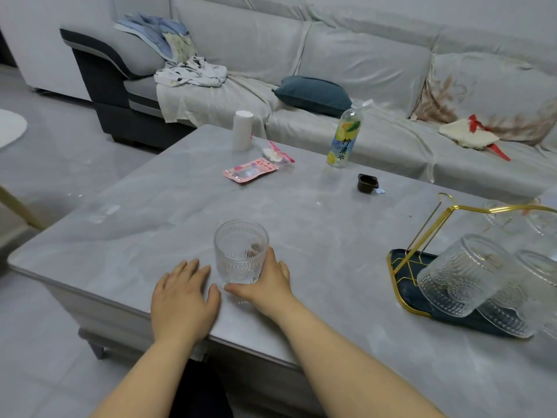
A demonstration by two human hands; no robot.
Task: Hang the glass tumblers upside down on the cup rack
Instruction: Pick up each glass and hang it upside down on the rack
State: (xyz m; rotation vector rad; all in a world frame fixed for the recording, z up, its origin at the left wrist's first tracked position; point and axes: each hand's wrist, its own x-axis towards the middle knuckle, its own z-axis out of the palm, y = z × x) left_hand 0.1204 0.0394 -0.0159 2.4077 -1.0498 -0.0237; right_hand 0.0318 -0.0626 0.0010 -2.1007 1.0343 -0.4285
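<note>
The head view shows a grey, marble-patterned desk point(301, 224) in a living room with pale grey floor tiles. Behind the desk stands a long light-grey sofa point(361, 70) with a dark teal cushion point(313, 95) and some crumpled clothes point(190, 72) on it. On the far part of the desk are a white roll point(242, 131), a pink packet point(250, 171), a lemon drink bottle point(345, 140) and a small dark cup point(366, 183).

Near the front edge of the desk one glass tumbler point(241, 251) stands upright, mouth up. It is clear, with fine vertical ribs and a pressed pattern lower down. The right hand point(268, 285) wraps around its lower part — the fingers are closed on the glass, the thumb in front near the base. The left hand point(184, 300) lies flat on the desk just beside the tumbler, its fingers spread and holding nothing.

At the right side stands the cup rack point(422, 236), gold wire over a dark blue tray with a gold rim. Two hung tumblers point(461, 276) with the same embossed pattern sit tilted on it, mouths down toward the tray; more glass is visible behind, but it is not clear.
</note>
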